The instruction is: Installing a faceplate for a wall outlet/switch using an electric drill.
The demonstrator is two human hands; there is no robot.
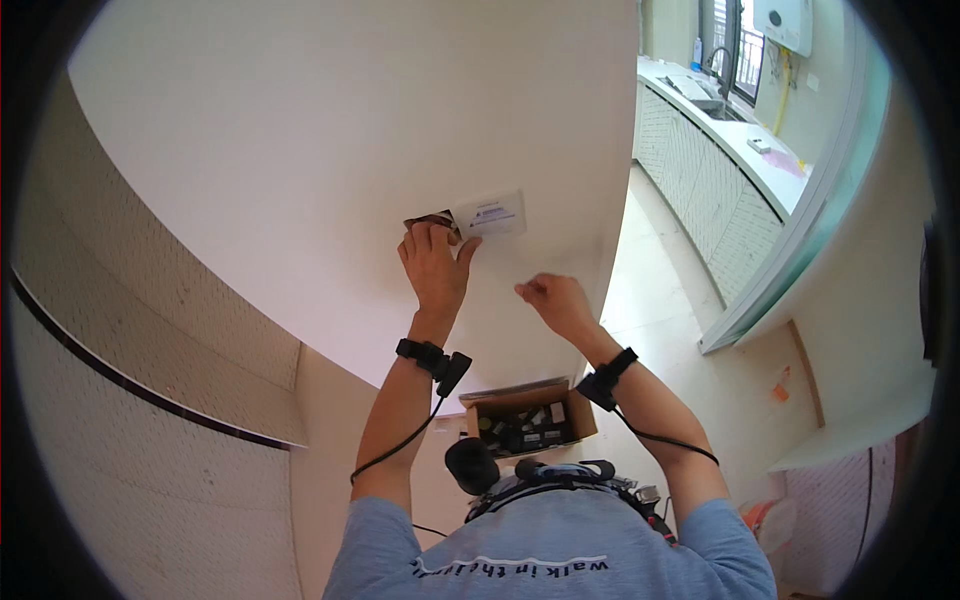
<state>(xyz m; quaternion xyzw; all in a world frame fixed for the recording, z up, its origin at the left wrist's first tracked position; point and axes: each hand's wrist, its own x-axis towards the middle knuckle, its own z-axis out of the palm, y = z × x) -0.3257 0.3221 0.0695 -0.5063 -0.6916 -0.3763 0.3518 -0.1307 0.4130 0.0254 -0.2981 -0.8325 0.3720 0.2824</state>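
A dark rectangular opening point(434, 217) is cut into the white wall point(330, 150). Right beside it, a white plate point(497, 214) carrying a printed label sits on the wall. My left hand point(436, 268) reaches up to the opening's lower edge, fingertips at or just inside it. Its thumb stands apart from the fingers, near the plate's lower left corner. To the right and lower, my right hand point(560, 303) is closed in front of the wall, thumb and forefinger pinched together. Whatever may be in that pinch is too small to make out. Black straps with cables circle both wrists.
Below my hands an open cardboard box point(583, 415) holds several dark small items. A kitchen counter point(680, 80) with a sink lies beyond the wall's right edge, past a sliding door frame point(770, 290). Textured panels point(150, 270) stand at left. An orange object point(781, 385) lies at right.
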